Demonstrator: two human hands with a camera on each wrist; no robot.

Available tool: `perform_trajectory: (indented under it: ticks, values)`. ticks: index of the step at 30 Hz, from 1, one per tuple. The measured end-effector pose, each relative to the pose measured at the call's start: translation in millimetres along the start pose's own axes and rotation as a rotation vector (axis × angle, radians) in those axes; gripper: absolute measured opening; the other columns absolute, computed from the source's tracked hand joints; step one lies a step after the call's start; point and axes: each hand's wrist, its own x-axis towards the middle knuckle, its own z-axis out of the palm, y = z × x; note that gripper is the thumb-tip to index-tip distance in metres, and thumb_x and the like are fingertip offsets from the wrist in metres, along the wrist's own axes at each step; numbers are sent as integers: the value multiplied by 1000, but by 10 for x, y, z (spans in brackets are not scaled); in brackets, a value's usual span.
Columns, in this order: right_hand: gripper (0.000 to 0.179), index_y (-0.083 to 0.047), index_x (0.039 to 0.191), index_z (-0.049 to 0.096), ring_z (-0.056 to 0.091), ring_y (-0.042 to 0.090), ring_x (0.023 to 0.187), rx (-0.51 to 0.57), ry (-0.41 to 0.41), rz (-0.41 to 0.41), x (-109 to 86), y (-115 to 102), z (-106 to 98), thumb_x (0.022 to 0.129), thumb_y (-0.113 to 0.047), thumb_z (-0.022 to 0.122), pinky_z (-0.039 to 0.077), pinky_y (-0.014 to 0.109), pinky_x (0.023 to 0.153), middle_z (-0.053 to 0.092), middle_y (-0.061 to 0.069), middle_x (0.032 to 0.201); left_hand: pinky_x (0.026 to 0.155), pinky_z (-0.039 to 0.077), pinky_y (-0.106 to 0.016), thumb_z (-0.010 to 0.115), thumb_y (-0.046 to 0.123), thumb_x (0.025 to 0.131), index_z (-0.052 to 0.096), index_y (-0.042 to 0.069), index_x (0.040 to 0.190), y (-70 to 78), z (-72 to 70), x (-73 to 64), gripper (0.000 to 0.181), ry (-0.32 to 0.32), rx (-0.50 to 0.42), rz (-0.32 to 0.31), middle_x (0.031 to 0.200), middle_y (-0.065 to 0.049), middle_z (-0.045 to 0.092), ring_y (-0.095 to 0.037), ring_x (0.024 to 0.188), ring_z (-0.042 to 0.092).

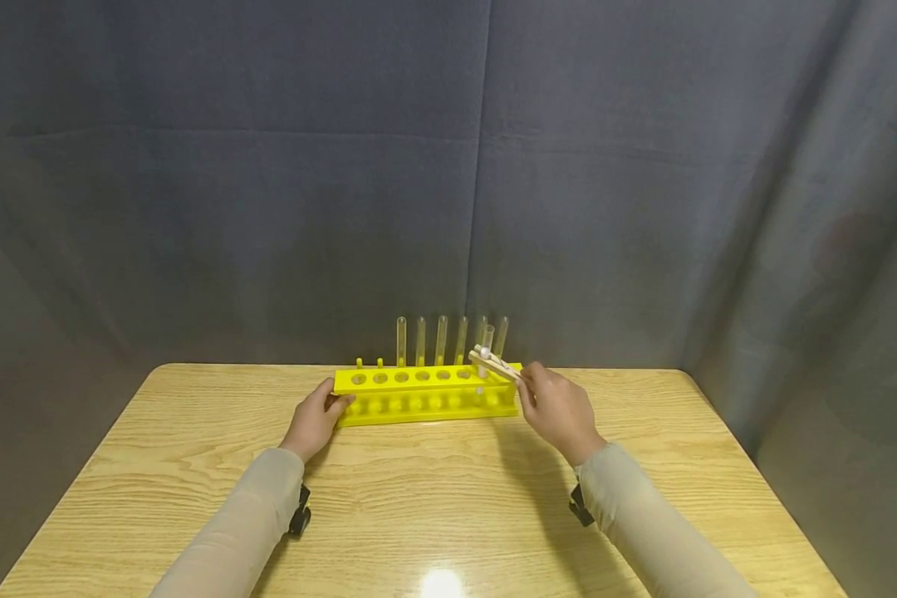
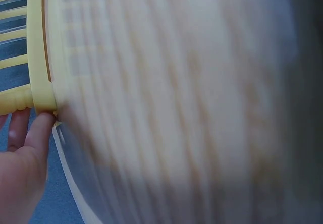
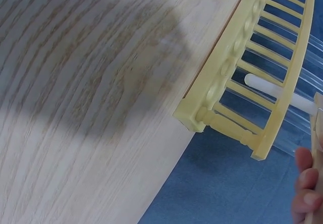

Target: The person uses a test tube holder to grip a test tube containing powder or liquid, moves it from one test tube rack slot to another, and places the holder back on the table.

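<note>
A yellow test tube rack (image 1: pixel 419 419) stands near the table's back edge. My left hand (image 1: pixel 316 422) grips its left end, with thumb and fingers also on the rack's end post (image 2: pixel 15 99) in the left wrist view. In my right hand (image 1: pixel 564 413) is a wooden test tube clamp (image 1: pixel 502 368), pinched near its handle end. The clamp's tips hold a test tube (image 3: pixel 272 89) with white contents. That tube points down through the rack's top board toward the right end, its rounded bottom above the base in the right wrist view.
Several clear test tubes (image 1: pixel 442 340) stand upside down along the rack's back. Two bare yellow pegs (image 1: pixel 360 363) show at its left. The wooden table (image 1: pixel 419 498) reaches toward me, and a grey curtain (image 1: pixel 306 208) hangs behind it.
</note>
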Motion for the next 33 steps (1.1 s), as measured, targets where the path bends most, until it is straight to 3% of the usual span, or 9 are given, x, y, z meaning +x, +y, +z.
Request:
perform_trajectory:
  ticks: [13, 22, 33]
  values:
    - [11, -2, 98, 65, 53, 15, 52, -4, 67, -17, -22, 22, -48, 96, -12, 70, 44, 33, 45, 70, 8, 77, 108, 39, -54, 55, 21, 107, 51, 7, 137, 8, 7, -7, 33, -3, -16, -3, 136, -19, 59, -38, 127, 53]
    - [13, -1, 100, 66, 63, 22, 60, -5, 101, -24, -29, 7, -82, 96, -13, 70, 47, 36, 47, 73, 12, 85, 106, 40, -54, 55, 22, 107, 52, 7, 133, 5, 7, -7, 30, -4, -10, -5, 134, -19, 60, -36, 124, 54]
    - [13, -1, 100, 66, 64, 24, 60, -6, 151, -61, -17, 28, -116, 95, -12, 71, 48, 38, 47, 72, 12, 85, 101, 43, -52, 55, 21, 107, 53, 7, 132, 15, -2, -27, 29, 3, -12, 3, 127, -17, 62, -33, 113, 56]
